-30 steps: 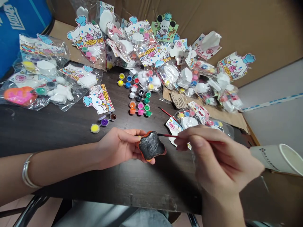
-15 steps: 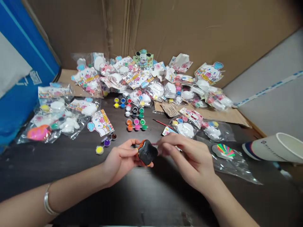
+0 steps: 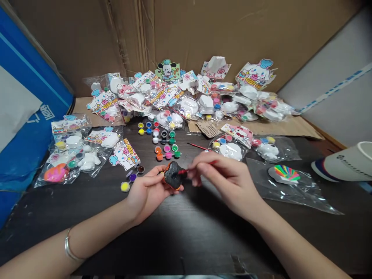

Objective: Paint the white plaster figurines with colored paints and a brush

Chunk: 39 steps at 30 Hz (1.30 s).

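Left hand [image 3: 149, 185] cupped round black-orange figurine [image 3: 173, 176]; right hand [image 3: 225, 176] pinching red paintbrush [image 3: 183, 171] at figurine's right. Painting, seemingly; next stroke needs steadiness.

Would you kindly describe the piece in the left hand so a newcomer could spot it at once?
Over the dark table, find the left hand, on the arm with a silver bracelet. It holds one small piece whose visible face is black and whose edge shows orange, unlike the bagged white figures beyond.

Light was dim; bags [image 3: 315, 199] showed glare; shadow darkened the table [image 3: 180, 248] below the right hand [image 3: 223, 176]; the cup [image 3: 343, 164] appeared stretched.
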Motion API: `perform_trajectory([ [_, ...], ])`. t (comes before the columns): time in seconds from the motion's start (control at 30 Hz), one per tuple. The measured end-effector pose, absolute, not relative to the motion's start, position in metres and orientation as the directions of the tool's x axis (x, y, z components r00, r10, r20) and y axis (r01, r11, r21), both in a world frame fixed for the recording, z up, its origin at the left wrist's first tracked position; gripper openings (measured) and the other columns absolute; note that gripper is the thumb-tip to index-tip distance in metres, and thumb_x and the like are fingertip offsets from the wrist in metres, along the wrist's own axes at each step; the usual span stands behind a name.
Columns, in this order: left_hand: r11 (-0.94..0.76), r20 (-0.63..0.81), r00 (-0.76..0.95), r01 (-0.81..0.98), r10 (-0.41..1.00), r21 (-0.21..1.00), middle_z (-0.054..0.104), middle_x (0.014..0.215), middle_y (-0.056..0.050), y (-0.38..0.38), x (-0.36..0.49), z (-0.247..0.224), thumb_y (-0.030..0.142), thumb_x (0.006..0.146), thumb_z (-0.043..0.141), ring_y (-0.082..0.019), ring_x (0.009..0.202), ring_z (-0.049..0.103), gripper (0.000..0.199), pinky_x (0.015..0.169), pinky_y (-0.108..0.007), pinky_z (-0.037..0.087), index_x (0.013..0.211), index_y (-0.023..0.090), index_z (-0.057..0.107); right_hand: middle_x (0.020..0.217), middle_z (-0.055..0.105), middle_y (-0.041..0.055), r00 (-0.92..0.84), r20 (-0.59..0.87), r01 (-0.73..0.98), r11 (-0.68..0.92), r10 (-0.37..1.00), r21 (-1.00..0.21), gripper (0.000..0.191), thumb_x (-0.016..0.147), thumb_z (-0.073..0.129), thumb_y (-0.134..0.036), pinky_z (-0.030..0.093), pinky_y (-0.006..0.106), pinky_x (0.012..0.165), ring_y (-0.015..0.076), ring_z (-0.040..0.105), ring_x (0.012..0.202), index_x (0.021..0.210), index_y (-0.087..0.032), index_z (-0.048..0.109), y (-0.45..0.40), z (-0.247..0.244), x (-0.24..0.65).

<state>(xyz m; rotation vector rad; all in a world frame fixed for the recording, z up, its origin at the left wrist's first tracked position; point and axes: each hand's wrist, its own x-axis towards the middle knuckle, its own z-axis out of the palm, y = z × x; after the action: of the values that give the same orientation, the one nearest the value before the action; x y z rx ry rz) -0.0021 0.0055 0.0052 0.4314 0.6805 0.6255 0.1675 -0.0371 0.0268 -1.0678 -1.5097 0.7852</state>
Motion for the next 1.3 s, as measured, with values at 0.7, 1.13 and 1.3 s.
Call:
perform_trajectory([
  [0.7,0.711,-0.432,0.603,-0.357,0.671,0.606,0.072,0.085,-0.011,0.0098,-0.0031,0.0085,0.011,0.072,0.064,-0.022,0.081,0.067,0.016,0.087,-0.039,0.046,0.087,0.012,0.06,0.065,0.066,0.0016,0.083,0.332,0.201,0.311,0.939,-0.929,0.016,0.087,0.059,-0.025,0.051,0.021,0.052,0.0099,0.06,0.053,0.077,-0.016,0.067,-0.0354,0.0302,0.169],
  [1.13,0.686,-0.459,0.551,-0.326,0.697,0.651,0.071,0.078,-0.005,0.0069,-0.001,0.01,0.013,0.068,0.074,-0.018,0.074,0.068,0.02,0.076,-0.031,0.05,0.081,0.014,0.058,0.064,0.066,-0.0003,0.102,0.261,0.033,0.259,0.96,-0.965,0.013,0.085,0.061,-0.025,0.052,0.019,0.049,0.0091,0.061,0.052,0.078,-0.017,0.068,-0.0355,0.0299,0.1682],
  [1.3,0.686,-0.457,0.55,-0.331,0.699,0.648,0.071,0.077,-0.004,0.0076,-0.001,0.0091,0.017,0.066,0.077,-0.019,0.074,0.07,0.023,0.074,-0.029,0.051,0.081,0.014,0.059,0.066,0.065,-0.0009,0.262,0.292,0.088,0.279,0.92,-0.956,0.01,0.084,0.063,-0.024,0.051,0.018,0.051,0.0075,0.06,0.053,0.078,-0.018,0.068,-0.0358,0.0292,0.1678],
])
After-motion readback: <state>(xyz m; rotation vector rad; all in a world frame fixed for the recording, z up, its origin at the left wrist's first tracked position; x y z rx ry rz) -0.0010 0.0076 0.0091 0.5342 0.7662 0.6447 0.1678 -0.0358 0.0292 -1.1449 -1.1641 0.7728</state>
